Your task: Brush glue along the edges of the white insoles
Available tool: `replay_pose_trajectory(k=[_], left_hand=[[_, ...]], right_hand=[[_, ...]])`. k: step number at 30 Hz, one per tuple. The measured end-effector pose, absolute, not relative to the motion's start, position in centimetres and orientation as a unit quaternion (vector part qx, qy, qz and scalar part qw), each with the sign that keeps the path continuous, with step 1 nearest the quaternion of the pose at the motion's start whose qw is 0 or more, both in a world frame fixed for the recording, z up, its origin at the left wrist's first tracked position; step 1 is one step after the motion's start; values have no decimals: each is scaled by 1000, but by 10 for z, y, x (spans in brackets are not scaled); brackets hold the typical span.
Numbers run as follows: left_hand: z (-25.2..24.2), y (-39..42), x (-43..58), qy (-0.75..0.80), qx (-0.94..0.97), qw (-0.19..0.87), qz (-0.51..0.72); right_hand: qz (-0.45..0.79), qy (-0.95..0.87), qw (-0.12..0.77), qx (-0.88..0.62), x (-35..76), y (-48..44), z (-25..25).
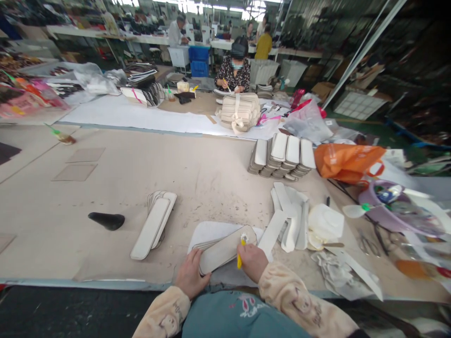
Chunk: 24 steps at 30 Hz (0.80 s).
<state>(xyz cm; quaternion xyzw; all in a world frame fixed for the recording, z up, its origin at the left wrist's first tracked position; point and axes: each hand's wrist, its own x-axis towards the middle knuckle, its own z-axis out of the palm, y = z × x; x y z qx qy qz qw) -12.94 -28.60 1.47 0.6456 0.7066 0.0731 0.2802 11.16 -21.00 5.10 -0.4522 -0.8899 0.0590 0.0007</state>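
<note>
My right hand (pixel 252 262) is closed around a yellow-handled brush (pixel 240 259). White, wet-looking paste covers its tip, which touches the right end of the top panel in a fanned stack of long, round-cornered pale panels (pixel 221 251). At the stack's left end, my left hand (pixel 192 276) grips it between thumb and fingers. Beneath lies a white sheet (pixel 206 229). Left of my hands is a second stack of whitish panels (pixel 155 227), with a black, smooth, tapered object (pixel 106 220) beside it. Loose white strips (pixel 287 216) lie to the right.
Neat stacks of panels (pixel 282 155) stand further back on the table. Rightward are a white plastic container (pixel 326 220), crumpled cloth (pixel 333 272), scissors (pixel 369 245), a purple basin (pixel 373 206) and an orange bag (pixel 348 162). A co-worker (pixel 232 70) sits opposite, behind a tied bundle (pixel 240 112).
</note>
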Motion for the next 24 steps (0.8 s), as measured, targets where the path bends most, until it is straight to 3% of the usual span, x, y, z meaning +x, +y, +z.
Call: replay_pose_trajectory(k=[2,7,11,13,17,24], left_hand=[[13,-286,-130,708,644,280,76],[13,-286,-130,700,647,288,91],[15,-284,-129,705,643,289,77],[16,-284,-128,707,644,285,68],[20,-282,-126,708,644,284,53],[20,-283,-126,715,635,287,63]], right_hand=[[80,-906,-8,-416,93,-217,50],[269,-905,88,-317,58,-229,54],[501,-762,161,-377,53,-232,49],[554,-692,176,-428,62,-228,46],[507,-643,205,-537,104,-207,46],[252,-745,234,-572,163,-186,53]])
